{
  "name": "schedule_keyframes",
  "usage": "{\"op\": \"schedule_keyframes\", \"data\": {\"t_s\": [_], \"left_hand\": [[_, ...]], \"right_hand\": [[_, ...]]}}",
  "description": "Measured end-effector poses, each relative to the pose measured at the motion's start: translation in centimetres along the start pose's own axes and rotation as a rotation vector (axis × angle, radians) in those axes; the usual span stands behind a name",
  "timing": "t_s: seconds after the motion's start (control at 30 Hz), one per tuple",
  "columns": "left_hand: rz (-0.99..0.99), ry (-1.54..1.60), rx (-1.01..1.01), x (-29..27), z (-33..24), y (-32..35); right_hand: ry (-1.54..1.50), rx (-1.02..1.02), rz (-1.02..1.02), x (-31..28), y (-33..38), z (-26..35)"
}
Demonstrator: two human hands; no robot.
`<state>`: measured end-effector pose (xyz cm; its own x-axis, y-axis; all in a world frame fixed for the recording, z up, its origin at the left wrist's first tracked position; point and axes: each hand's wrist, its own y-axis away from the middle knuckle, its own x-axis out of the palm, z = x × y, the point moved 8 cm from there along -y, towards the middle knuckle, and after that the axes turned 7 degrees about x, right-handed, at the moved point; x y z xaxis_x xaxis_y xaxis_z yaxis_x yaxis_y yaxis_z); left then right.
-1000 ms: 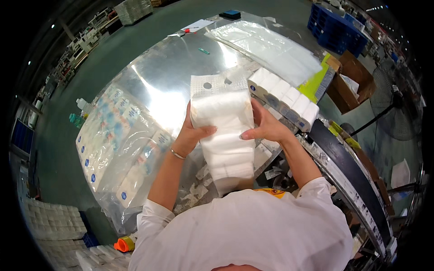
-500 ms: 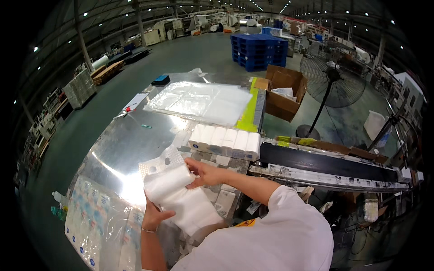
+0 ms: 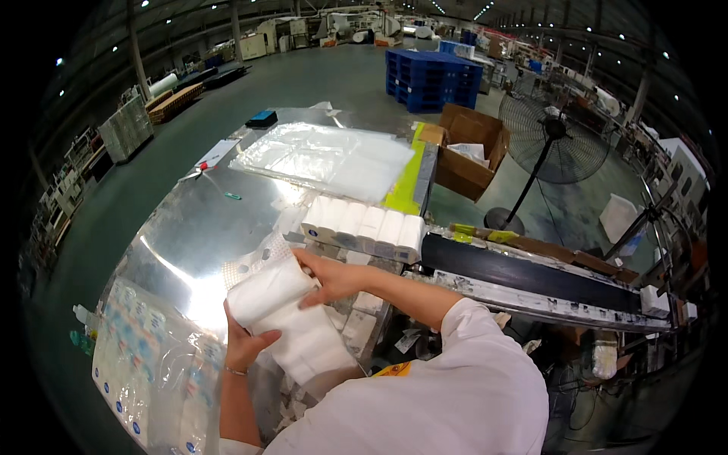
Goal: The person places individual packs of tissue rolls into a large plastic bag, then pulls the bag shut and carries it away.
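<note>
The left hand (image 3: 246, 343), thumb over the top, and the right hand (image 3: 331, 277), thumb and fingers bent around the opposite side, clasp between them a long, white, soft plastic-wrapped pack of rolls (image 3: 303, 324), which slants over the near part of a shiny silver metal table (image 3: 182, 235), its near end by the person's torso. Just beyond the right hand, near the surface's right edge, lies a row of white rolls in clear film (image 3: 364, 225); transparent flat plastic sheets (image 3: 322, 158) lie toward the far edge, and clear-bagged white-and-blue packs (image 3: 144, 356) fill the near left corner.
</note>
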<state>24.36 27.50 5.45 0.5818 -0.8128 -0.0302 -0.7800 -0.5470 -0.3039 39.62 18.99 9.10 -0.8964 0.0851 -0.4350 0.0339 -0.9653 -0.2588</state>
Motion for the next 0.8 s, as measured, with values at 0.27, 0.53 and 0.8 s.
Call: {"op": "schedule_keyframes", "data": {"t_s": [0.27,0.53,0.8], "left_hand": [[-0.01,-0.113,0.174,0.6,-1.9,-1.1],[-0.088,0.234,0.123,-0.8,-2.5,-1.9],[-0.275,-0.031,0.008,-2.1,-3.1,-1.4]], "right_hand": [[0.398,-0.219,-0.212,-0.3,1.2,0.2],[-0.377,0.191,0.0,-1.0,-0.4,0.1],[-0.102,0.234,-0.332,-1.2,-2.0,0.9]]}}
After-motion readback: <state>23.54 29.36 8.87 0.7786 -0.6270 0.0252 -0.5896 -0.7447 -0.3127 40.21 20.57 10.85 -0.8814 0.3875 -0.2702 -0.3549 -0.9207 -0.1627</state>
